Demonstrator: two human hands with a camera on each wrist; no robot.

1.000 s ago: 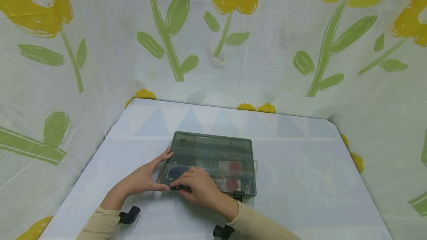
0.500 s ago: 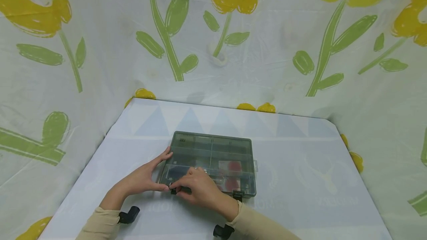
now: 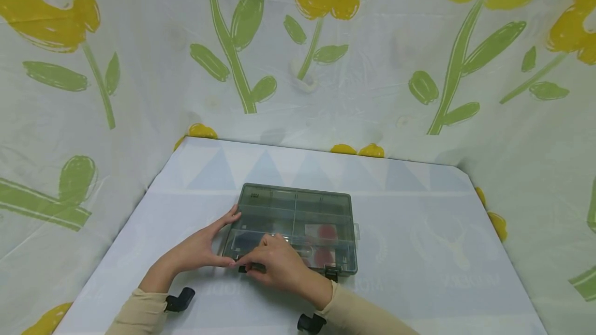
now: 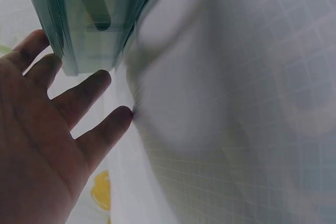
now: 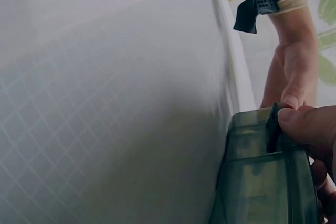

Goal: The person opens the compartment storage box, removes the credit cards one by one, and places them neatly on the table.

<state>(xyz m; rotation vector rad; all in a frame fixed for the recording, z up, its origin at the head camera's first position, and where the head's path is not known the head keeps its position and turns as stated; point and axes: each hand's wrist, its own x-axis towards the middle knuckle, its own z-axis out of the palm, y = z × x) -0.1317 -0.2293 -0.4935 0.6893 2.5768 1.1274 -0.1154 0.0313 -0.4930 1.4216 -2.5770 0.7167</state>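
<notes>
A see-through grey-green compartment box (image 3: pixel 267 218) lies flat on the table, lid down. My left hand (image 3: pixel 205 247) rests along its left side, fingers spread and fairly straight, thumb at the front left corner; the left wrist view shows fingertips right at the box's end. My right hand (image 3: pixel 281 263) is at the front left, curled fingers on a small black latch (image 5: pixel 273 128). In the right wrist view its thumb (image 5: pixel 302 124) is against that latch, beside the left thumb. A second black latch (image 3: pixel 331 273) sits at the front right. Red round shapes (image 3: pixel 327 232) show through the lid.
The pale printed table (image 3: pixel 419 252) extends around the box on all sides. A flowered cloth (image 3: pixel 372 76) hangs behind and at both sides. Black wrist mounts (image 3: pixel 180 300) stick out from both sleeves.
The right index fingertip has shifted slightly left toward the left thumb. The black left latch, earlier spread under the right fingers, now shows lower against the box's front. The box stays put.
</notes>
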